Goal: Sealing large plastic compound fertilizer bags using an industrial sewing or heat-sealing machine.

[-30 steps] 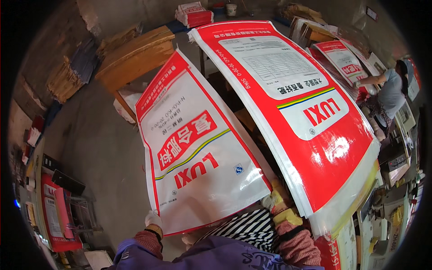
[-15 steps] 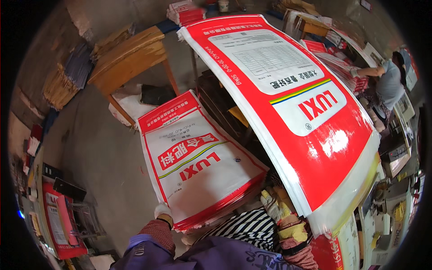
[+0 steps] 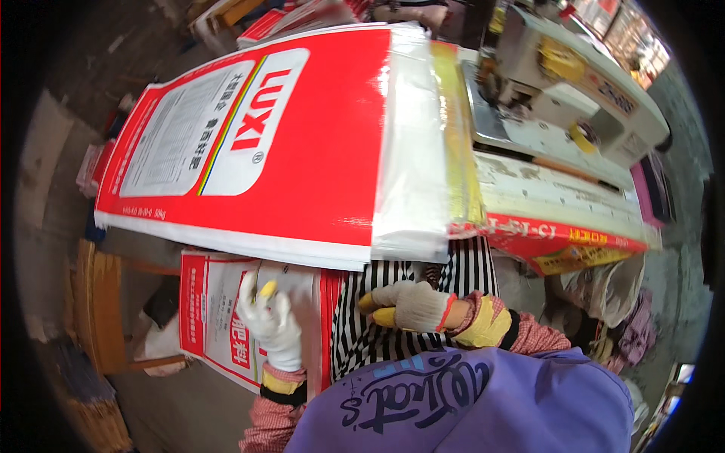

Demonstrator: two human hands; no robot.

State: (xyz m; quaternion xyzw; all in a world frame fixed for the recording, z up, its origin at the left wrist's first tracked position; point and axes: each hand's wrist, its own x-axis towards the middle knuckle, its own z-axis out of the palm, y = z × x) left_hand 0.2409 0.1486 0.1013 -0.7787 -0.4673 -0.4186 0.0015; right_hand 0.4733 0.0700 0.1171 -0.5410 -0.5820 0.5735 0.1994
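My left hand [image 3: 273, 321], in a white glove with a yellow fingertip, hovers over the lower stack of printed sacks [image 3: 198, 302]. Its fingers are apart and I see nothing in them. Over my striped lap [image 3: 472, 264], my right hand [image 3: 411, 306] points left in a pale glove with yellow fingertips; thumb and fingers are apart, with nothing visible between them. Just beyond both hands lies a large stack of red and white woven sacks [image 3: 340, 151], its near edge overhanging the lower stack. The sacks' whitish ends [image 3: 411, 151] face right.
A sewing machine [image 3: 581, 83] stands on a worn worktable [image 3: 536, 185] at the right, beside the big stack. Red printed sheeting [image 3: 559, 245] hangs along the table's near edge. Wooden furniture [image 3: 102, 309] is at the left, and a crumpled cloth [image 3: 634, 328] lies at the right.
The view has swung right, bringing the sewing machine into sight. My left hand has left the lower stack's near corner and is raised above it; my right hand now reaches leftward across my lap.
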